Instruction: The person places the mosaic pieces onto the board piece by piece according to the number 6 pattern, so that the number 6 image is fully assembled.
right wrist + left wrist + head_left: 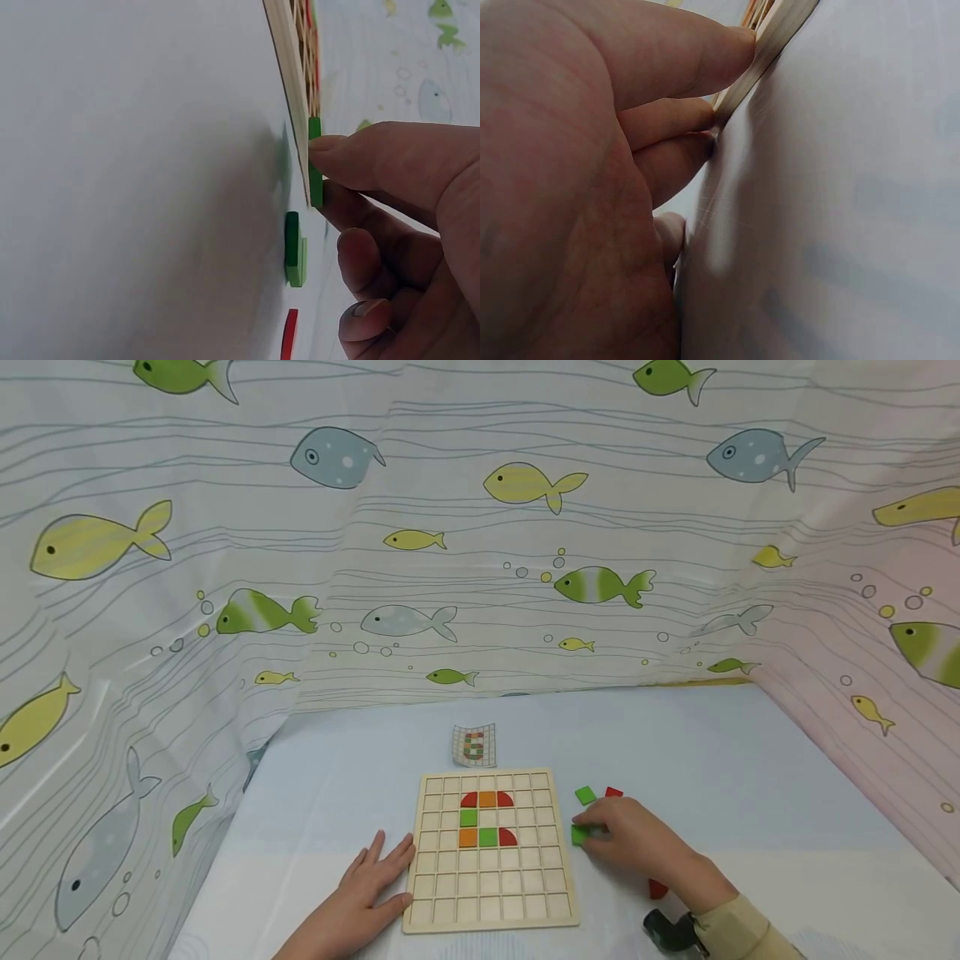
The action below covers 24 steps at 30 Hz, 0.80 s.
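A wooden grid board (489,908) lies on the table with orange and green squares and red quarter-round tiles set in its upper cells. My left hand (369,893) rests at the board's left edge, fingers spread and fairly straight, fingertips touching the side. To the right of the board, my right hand (637,839) pinches a green square tile (315,161) between thumb and fingers. In the right wrist view that tile is raised off the table. Another green square tile (585,795) and a red tile (614,792) lie just beyond this hand.
Behind the board lies a small paper card (474,747) printed with a coloured grid pattern. A red piece (657,889) shows partly under my right forearm. Fish-patterned cloth (465,585) walls in the table's back and sides.
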Each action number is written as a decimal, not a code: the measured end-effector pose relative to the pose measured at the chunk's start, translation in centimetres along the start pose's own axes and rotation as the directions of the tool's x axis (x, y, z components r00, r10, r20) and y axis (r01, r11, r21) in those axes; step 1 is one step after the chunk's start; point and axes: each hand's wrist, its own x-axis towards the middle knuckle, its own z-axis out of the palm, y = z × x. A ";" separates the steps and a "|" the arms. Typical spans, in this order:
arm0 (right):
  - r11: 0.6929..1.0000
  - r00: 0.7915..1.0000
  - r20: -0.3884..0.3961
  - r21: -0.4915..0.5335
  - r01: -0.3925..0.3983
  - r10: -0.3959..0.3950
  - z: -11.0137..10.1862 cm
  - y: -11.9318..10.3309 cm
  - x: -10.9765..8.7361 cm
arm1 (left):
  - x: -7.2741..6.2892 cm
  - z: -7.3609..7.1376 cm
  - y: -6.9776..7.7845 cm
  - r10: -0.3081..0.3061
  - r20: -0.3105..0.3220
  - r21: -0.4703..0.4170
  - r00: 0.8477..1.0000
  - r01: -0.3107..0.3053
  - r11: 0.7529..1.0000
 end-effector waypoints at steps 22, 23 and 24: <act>0.997 0.996 0.055 0.047 0.066 -0.068 0.7 -3.2 1.9 | 0.1 -0.1 0.1 0.000 0.009 0.009 1.000 0.000 1.000; 0.996 0.995 0.061 0.052 0.072 -0.075 0.8 -3.4 2.0 | 0.1 -0.1 0.1 0.000 0.009 0.010 1.000 -0.001 1.000; 0.996 0.995 0.069 0.060 0.072 -0.077 0.9 -3.6 2.1 | 0.1 -0.1 0.1 -0.001 0.010 0.011 1.000 0.001 1.000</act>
